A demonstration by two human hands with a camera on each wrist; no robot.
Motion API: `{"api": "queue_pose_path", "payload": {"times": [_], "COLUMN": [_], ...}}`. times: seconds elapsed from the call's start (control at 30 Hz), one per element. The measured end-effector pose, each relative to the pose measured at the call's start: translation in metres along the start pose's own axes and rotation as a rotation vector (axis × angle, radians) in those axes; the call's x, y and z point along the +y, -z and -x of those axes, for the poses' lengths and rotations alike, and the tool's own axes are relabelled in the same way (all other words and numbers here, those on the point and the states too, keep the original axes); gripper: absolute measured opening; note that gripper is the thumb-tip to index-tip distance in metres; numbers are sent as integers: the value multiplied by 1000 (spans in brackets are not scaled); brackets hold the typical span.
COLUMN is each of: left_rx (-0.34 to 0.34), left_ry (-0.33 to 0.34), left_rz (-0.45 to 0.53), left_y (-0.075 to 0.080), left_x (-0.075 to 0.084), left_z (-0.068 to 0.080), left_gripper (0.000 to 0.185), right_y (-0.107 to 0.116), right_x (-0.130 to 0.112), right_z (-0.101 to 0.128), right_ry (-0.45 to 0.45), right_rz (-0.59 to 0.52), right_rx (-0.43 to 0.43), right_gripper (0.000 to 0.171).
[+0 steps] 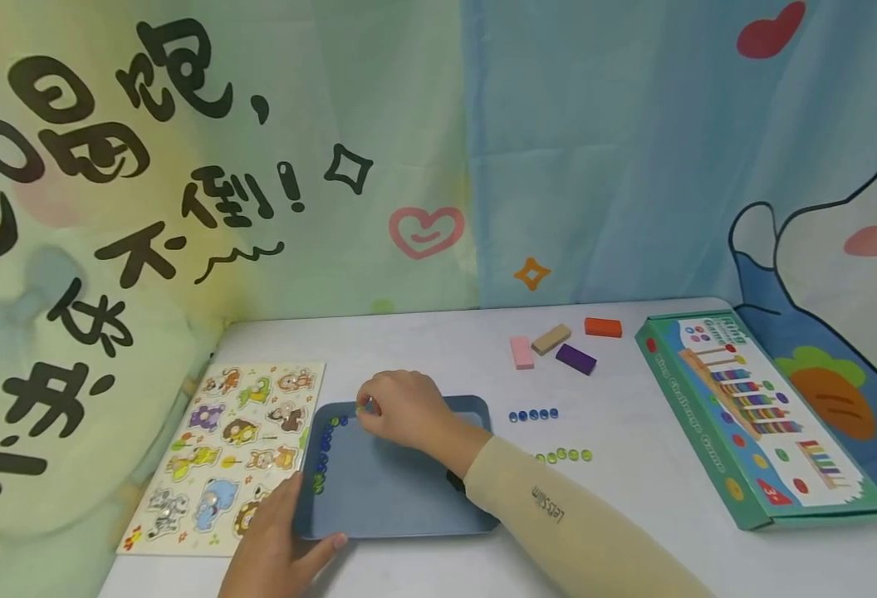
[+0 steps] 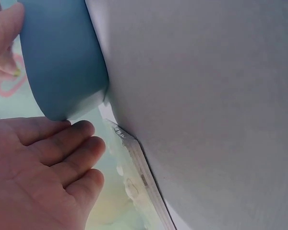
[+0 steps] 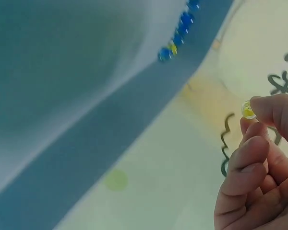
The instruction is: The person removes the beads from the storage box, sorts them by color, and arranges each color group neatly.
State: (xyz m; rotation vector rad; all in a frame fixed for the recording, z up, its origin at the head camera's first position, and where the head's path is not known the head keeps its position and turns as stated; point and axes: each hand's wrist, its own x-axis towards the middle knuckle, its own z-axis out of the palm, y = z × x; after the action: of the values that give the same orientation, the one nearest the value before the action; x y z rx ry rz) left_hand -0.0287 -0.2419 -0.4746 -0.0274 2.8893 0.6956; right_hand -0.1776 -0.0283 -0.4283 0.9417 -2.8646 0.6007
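Thumb and index finger of my right hand [image 1: 409, 407] pinch a clear glass marble with a yellow-green swirl [image 3: 248, 111] over the far left part of a blue-grey tray [image 1: 409, 502]. Inside the tray, blue marbles [image 1: 324, 444] and green marbles [image 1: 319, 484] form a curved line along the left and far walls. My left hand [image 1: 274, 536] rests at the tray's near left corner. In the left wrist view its fingers [image 2: 69, 148] lie loosely extended against the tray's side, with the thumb [image 2: 5, 33] at another edge.
Right of the tray lie a row of blue marbles [image 1: 534, 415] and a row of green marbles [image 1: 564, 455], partly behind my sleeve. Several coloured blocks [image 1: 576, 359] lie farther back. An animal puzzle board [image 1: 207, 465] sits left; a green game box [image 1: 767, 419] stands right.
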Motion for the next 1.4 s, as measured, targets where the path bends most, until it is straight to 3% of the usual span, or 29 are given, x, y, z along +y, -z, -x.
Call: {"api": "queue_pose_path", "payload": {"times": [0.53, 1.07, 1.4], "left_rx": [-35, -49, -60], "left_ry": [10, 8, 24], "left_rz": [-13, -17, -32], "left_y": [-1, 0, -1], "left_x": [-1, 1, 0], "left_z": [-2, -3, -3], "left_gripper": [118, 118, 120], "right_y": [54, 84, 78], "right_x": [61, 135, 156], "right_z": [58, 134, 177], "right_ry": [-56, -364, -434], "right_rz": [-5, -7, -4], "right_rx": [175, 161, 140], "right_gripper": [6, 13, 9]}}
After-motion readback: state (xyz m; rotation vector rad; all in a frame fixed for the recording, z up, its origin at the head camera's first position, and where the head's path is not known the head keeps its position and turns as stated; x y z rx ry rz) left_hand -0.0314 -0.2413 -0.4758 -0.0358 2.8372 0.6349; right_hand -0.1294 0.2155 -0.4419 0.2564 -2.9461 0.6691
